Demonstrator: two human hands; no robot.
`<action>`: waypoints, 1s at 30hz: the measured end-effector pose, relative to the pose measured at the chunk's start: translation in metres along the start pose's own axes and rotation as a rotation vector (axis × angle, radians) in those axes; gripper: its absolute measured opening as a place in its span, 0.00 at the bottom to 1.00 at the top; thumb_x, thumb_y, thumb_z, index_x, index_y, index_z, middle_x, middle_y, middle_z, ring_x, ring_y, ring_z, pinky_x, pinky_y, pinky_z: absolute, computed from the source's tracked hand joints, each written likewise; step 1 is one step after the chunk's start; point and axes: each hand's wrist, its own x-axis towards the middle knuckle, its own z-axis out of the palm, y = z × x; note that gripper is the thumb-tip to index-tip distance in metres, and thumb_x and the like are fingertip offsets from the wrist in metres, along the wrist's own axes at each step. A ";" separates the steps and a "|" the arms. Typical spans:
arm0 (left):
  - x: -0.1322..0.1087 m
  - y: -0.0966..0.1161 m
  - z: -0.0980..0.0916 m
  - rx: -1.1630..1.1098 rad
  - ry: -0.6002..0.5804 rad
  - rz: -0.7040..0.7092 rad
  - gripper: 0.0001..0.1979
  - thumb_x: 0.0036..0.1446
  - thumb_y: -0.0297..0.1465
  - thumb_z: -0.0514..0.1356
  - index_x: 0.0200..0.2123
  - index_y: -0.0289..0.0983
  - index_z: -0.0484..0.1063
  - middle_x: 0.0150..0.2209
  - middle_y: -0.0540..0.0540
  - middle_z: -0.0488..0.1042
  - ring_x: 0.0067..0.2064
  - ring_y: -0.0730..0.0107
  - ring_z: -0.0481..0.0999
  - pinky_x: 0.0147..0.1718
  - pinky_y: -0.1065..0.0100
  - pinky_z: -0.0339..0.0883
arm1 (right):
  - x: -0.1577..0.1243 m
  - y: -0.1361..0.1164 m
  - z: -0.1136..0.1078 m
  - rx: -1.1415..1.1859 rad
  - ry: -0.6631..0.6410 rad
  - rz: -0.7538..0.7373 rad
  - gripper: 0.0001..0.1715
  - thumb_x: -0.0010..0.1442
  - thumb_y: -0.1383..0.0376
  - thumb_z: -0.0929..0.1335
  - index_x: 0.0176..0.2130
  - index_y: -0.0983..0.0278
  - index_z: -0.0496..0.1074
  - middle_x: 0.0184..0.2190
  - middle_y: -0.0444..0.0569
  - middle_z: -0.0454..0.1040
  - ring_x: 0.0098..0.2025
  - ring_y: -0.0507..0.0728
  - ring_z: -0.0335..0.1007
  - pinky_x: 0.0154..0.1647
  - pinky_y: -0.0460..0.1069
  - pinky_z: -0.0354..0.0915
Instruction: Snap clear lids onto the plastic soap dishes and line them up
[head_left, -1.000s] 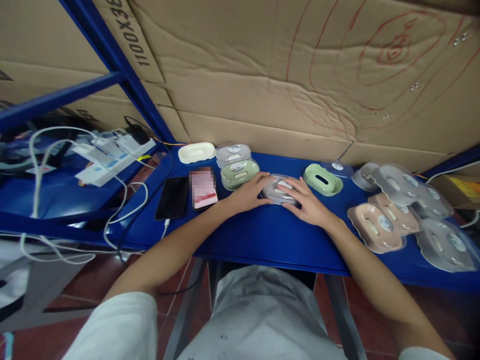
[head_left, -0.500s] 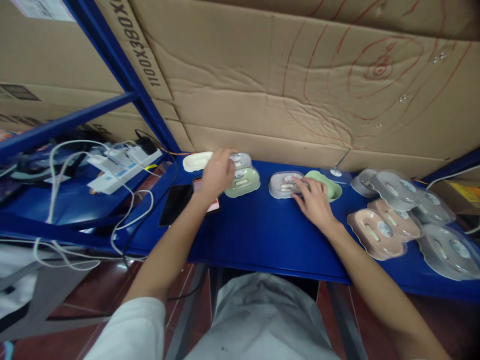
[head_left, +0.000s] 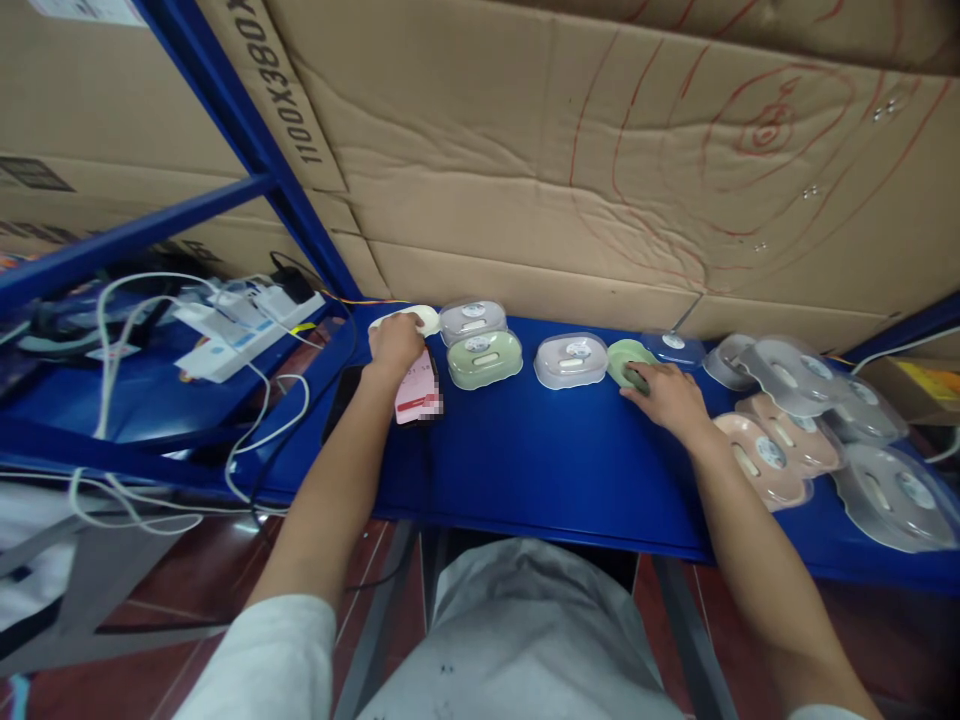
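Left hand [head_left: 397, 345] leftward, dish [head_left: 428, 319] partly hidden

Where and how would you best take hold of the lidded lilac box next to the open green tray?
Probably across its long sides, coming from above: the lilac box lies flat and is longer than deep, its sides stand up, and its right end all but meets the green tray, leaving little room there.
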 end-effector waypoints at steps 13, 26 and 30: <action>-0.040 0.048 -0.020 -0.292 0.224 0.551 0.16 0.70 0.33 0.52 0.55 0.37 0.72 0.54 0.36 0.76 0.56 0.51 0.76 0.59 0.53 0.69 | -0.007 -0.019 -0.032 0.783 -0.349 0.064 0.26 0.69 0.47 0.62 0.47 0.59 0.82 0.43 0.49 0.85 0.45 0.63 0.81 0.49 0.57 0.77; -0.104 0.087 -0.029 -0.371 -0.593 1.036 0.08 0.57 0.24 0.64 0.40 0.38 0.79 0.36 0.49 0.79 0.34 0.69 0.76 0.35 0.70 0.64 | -0.033 -0.044 -0.037 0.306 -0.613 -0.315 0.50 0.56 0.46 0.78 0.72 0.51 0.64 0.79 0.56 0.50 0.79 0.76 0.44 0.75 0.73 0.50; -0.116 0.093 -0.019 -0.335 -0.705 1.087 0.10 0.58 0.23 0.64 0.42 0.40 0.78 0.39 0.50 0.80 0.39 0.66 0.79 0.38 0.69 0.66 | -0.030 -0.024 -0.043 0.354 -0.598 -0.266 0.45 0.61 0.44 0.74 0.71 0.57 0.67 0.74 0.56 0.62 0.80 0.73 0.44 0.76 0.69 0.53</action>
